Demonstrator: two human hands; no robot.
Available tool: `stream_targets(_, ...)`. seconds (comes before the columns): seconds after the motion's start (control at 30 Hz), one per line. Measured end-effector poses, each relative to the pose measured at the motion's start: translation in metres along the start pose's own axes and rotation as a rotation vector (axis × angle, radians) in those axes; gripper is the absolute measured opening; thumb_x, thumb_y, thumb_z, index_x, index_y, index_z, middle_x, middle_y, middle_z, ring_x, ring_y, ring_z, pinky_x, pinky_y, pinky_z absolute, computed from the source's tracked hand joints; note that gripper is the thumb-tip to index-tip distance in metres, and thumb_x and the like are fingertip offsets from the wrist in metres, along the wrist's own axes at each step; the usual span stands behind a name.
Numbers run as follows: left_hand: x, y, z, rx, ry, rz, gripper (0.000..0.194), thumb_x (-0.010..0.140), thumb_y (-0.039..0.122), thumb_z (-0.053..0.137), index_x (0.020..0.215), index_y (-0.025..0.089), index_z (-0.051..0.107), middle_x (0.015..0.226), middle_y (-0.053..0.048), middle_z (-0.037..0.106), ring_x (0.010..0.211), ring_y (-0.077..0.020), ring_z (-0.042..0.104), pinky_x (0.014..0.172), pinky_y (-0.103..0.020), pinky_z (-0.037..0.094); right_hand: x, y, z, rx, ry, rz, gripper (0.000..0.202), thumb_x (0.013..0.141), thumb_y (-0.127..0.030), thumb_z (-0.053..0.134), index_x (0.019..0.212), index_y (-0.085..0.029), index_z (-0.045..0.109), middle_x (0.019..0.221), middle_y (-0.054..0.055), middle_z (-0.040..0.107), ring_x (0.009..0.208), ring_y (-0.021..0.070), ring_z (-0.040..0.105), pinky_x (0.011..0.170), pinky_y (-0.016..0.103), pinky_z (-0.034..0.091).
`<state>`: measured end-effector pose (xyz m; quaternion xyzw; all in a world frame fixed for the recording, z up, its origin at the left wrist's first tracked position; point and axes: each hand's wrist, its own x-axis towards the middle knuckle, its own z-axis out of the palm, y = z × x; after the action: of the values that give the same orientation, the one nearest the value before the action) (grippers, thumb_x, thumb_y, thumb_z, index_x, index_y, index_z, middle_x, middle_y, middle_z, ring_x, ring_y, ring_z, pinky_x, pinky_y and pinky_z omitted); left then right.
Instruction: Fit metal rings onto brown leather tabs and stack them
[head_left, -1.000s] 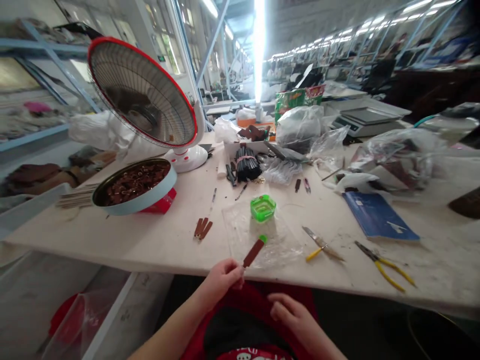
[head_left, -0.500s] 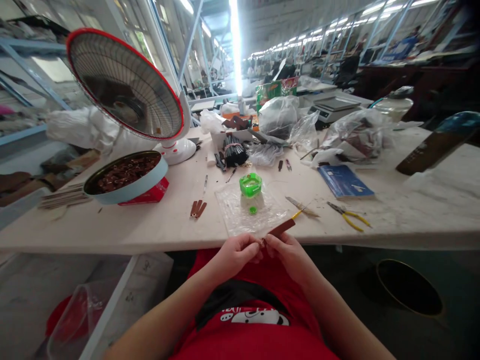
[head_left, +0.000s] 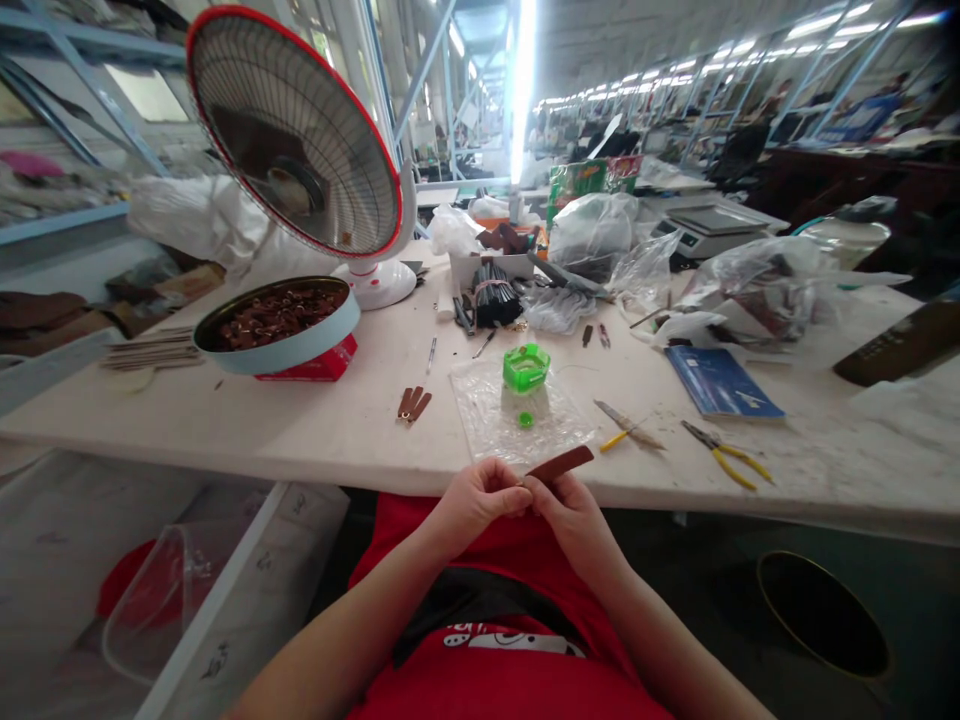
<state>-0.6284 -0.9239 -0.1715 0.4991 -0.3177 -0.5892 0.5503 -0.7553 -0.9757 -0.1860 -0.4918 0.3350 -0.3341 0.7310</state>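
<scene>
While pinching left end of brown strip (head_left: 562, 463) with left hand (head_left: 484, 505), also grips it with right hand (head_left: 570, 508), leaving right end free. Holds it at front edge of table (head_left: 375, 450), both hands mostly closed; can't see exact contact, hidden. Can see clear plastic sheet (head_left: 480, 420) just behind, carrying green dish (head_left: 526, 370) and small green disc (head_left: 525, 420); right along front edge, yellow-handled tool (head_left: 616, 440) and pliers (head_left: 721, 452); toward left edge, three brown pieces (head_left: 413, 404), then round tin (head_left: 300, 348).

My left hand (head_left: 486, 500), my right hand (head_left: 574, 512): both curled, pinching, side by side; two forearms (head_left: 358, 618), bare, converging.
</scene>
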Motion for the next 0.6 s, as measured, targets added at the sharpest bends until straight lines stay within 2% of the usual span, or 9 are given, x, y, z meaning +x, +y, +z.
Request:
stream_targets(0.07,0.007,0.000,-0.009,-0.028,0.016,0.006,0.033,0.060,0.029,0.076,0.067,0.012,0.048,0.059,0.001,0.059,0.056,-0.0071,0.052,0.058,-0.019,0.040,0.010,0.001,0.005,-0.042,0.019,-0.013,0.036,0.065,-0.045,0.067,0.079,-0.014,0.057,0.074,0.001,0.061,0.068,0.0119,0.054,0.065,0.025,0.046)
stream_targets(0.23,0.029,0.004,-0.029,-0.049,0.061,0.020,0.031,0.062,0.029,0.075,0.068,0.011,0.051,0.061,0.000,0.059,0.058,-0.0078,0.053,0.060,-0.021,0.042,0.043,0.006,0.013,-0.095,0.063,-0.022,0.035,0.068,-0.049,0.063,0.073,-0.015,0.055,0.066,0.001,0.059,0.060,0.0108,0.052,0.057,0.025,0.046)
stream_targets(0.37,0.052,0.007,-0.041,-0.025,0.086,-0.002,0.035,0.062,0.035,0.074,0.074,0.010,0.054,0.067,-0.001,0.059,0.061,-0.0084,0.053,0.063,-0.022,0.044,0.069,0.012,0.012,-0.185,0.103,-0.067,0.034,0.071,-0.048,0.061,0.076,-0.015,0.057,0.069,0.004,0.063,0.065,0.0144,0.057,0.060,0.027,0.049)
stream_targets(0.6,0.091,0.008,-0.056,0.070,0.140,0.010,0.030,0.069,0.035,0.068,0.074,0.012,0.050,0.065,0.000,0.056,0.061,-0.0079,0.052,0.061,-0.020,0.042,0.105,0.016,0.007,-0.309,0.117,-0.191,0.028,0.078,-0.044,0.054,0.074,-0.017,0.058,0.068,0.002,0.060,0.063,0.0121,0.054,0.060,0.025,0.046)
